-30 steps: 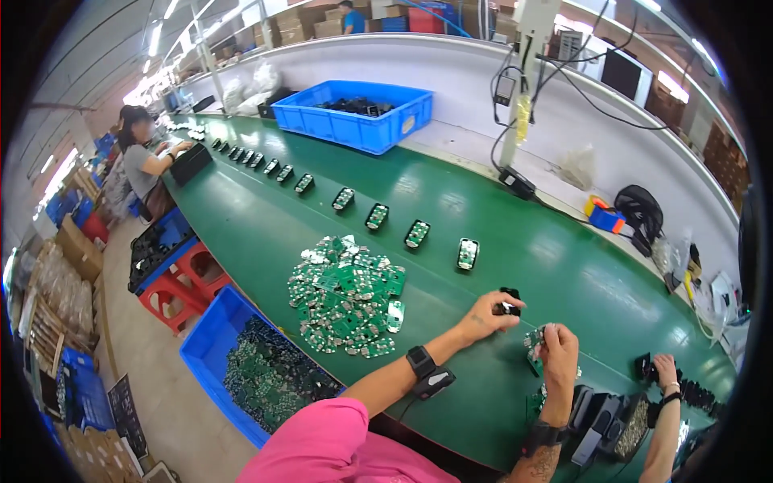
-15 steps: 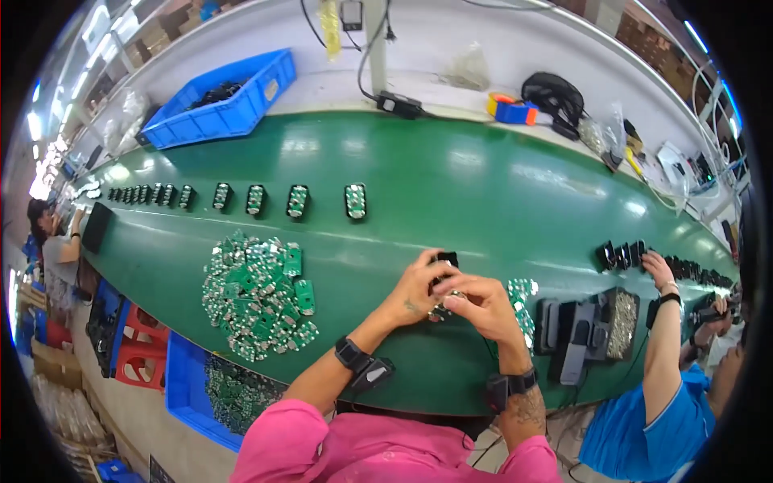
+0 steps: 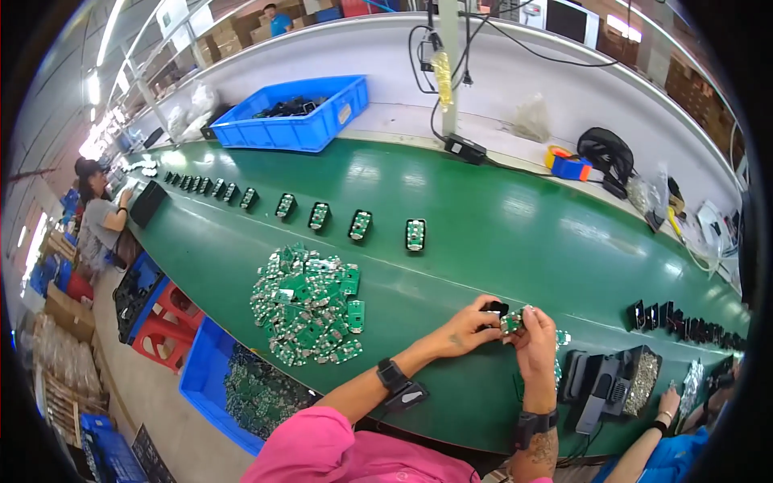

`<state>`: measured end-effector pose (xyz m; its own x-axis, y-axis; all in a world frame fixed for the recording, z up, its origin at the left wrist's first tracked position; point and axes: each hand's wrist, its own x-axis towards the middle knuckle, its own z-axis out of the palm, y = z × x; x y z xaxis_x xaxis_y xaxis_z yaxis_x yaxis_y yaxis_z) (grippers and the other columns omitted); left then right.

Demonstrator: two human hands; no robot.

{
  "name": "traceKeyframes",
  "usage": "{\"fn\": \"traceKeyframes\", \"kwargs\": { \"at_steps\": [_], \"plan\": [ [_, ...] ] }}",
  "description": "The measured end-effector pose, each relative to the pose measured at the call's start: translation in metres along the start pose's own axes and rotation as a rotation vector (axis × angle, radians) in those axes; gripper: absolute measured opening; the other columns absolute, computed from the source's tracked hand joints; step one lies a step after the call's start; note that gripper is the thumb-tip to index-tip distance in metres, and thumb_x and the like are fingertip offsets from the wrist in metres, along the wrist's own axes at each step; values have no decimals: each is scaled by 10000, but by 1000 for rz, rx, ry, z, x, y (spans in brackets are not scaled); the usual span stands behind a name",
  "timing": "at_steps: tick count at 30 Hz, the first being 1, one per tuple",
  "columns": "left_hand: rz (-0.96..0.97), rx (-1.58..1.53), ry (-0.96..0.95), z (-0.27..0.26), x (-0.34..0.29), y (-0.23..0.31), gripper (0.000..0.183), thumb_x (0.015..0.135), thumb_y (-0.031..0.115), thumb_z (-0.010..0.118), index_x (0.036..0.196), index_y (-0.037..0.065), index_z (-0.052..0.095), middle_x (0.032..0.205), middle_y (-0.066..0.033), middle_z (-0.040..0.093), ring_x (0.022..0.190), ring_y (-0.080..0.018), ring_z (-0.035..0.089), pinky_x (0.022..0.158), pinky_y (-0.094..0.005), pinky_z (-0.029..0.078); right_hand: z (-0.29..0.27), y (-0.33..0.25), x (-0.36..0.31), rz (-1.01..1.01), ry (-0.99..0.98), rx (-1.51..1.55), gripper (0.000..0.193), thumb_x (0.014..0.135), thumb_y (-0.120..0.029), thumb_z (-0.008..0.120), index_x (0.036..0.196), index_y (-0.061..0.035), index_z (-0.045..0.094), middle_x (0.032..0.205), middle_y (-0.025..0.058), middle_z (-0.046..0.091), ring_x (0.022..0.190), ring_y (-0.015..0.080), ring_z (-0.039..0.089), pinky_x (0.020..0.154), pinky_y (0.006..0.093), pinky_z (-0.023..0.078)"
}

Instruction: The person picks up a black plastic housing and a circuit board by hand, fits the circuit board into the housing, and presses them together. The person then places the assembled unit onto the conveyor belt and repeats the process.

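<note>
My left hand (image 3: 464, 332) is closed around a small black plastic case (image 3: 494, 307), partly hidden by the fingers. Pinched between the fingers of my right hand (image 3: 535, 340) is a small green circuit board (image 3: 511, 323), held right beside the case. To the left lies a heap of green circuit boards (image 3: 302, 310) with silvery parts. Beyond it runs a row of black cases with boards in them, the nearest case (image 3: 415, 235) standing apart from the others. More boards (image 3: 562, 338) lie partly hidden behind my right hand.
A blue bin (image 3: 338, 129) with black parts stands at the back of the green table (image 3: 499, 241). Right of my hand are a grey device (image 3: 600, 386) and a box of small metal parts (image 3: 644, 386). Black cases (image 3: 668, 322) line the right. Co-workers sit at both sides.
My hands have moved apart a little, and the circuit board now shows in my right fingers. The view has swung left. The right co-worker's hand has left the black cases and moved nearer.
</note>
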<state>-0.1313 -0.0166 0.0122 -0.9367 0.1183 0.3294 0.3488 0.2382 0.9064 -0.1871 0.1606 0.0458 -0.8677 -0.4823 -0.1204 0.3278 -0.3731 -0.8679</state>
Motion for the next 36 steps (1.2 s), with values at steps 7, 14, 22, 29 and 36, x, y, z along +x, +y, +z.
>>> {"fn": "traceKeyframes", "kwargs": {
  "at_steps": [7, 14, 22, 29, 36],
  "plan": [
    [-44, 59, 158, -11, 0, -8, 210, 972, 193, 588, 978, 21, 708, 1264, -148, 507, 1092, -240, 574, 940, -341, 478, -13, 13, 22, -37, 89, 209, 157, 1001, -224, 610, 952, -75, 608, 751, -5, 594, 555, 55, 489, 478, 216, 356],
    [-65, -12, 245, -5, 2, -7, 142, 957, 79, 578, 1043, -24, 624, 1198, -143, 541, 960, -235, 615, 832, -316, 501, 5, 4, 12, 12, -35, -26, 117, 955, -106, 658, 1038, -47, 600, 819, 17, 637, 639, 60, 571, 510, 198, 414],
    [-61, -28, 193, -9, -2, -9, 246, 923, 42, 577, 1164, 1, 611, 1277, -135, 532, 1073, -231, 598, 852, -306, 508, 9, 9, 10, -29, -46, -153, 175, 942, -85, 665, 1083, -5, 601, 827, 39, 660, 696, 87, 622, 582, 205, 493],
    [-205, -450, 191, -7, 0, 1, 842, 786, -83, 676, 1513, 79, 285, 1522, -162, 332, 1252, -247, 513, 964, -357, 519, 5, 15, 14, -84, -10, -382, 252, 955, -89, 638, 1173, 33, 608, 741, 27, 648, 635, 63, 586, 559, 205, 468],
    [-281, -555, 151, -15, 1, 14, 746, 824, -9, 713, 1480, 45, 362, 1394, -138, 503, 1157, -202, 588, 962, -346, 525, 3, 15, 14, -201, -8, -595, 274, 941, -92, 661, 1181, 26, 602, 650, -26, 589, 565, 30, 503, 512, 195, 375]
  ]
}}
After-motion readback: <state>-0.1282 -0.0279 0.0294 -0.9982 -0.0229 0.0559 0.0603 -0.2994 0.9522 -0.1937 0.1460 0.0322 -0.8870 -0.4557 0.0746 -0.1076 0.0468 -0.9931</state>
